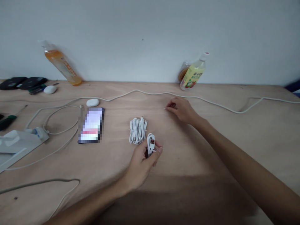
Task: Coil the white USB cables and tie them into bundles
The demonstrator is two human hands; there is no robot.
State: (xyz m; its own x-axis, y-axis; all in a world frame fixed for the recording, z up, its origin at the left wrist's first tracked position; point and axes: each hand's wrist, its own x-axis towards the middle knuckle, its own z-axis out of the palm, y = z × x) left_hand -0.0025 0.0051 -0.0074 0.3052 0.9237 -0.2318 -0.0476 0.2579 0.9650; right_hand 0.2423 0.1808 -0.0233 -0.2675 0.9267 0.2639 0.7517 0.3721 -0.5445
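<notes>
One coiled white cable point(150, 144) sits in the left hand point(140, 162), above the near side of the table, its flat plug point(152, 143) facing up and the coil pinched between thumb and fingers. Thin white ends stick out by the thumb – probably a tie round the coil's middle, though it is too small to be sure.

Farther out, the right hand point(184, 110) reaches to the tabletop with thumb and forefinger brought together on a small pale sliver point(165, 108); what it is, I cannot tell. My reading is that the step in hand is tending to this one coil, with the sliver perhaps a tie for it. From here a move calls for a steady left grip that keeps the loops together, and a fine pinch on the right.

Just beyond the left hand lie more bundled white cables point(134, 128), side by side and touching; whether the held coil touches them is unclear. Left of these are a phone point(91, 125) and, behind it, a white case point(92, 102). A long white cord point(206, 100) runs across the table point(234, 134), past the right hand, and two bottles – one orange point(62, 67), one yellow-labelled point(192, 75) – lean at the wall point(131, 34)
</notes>
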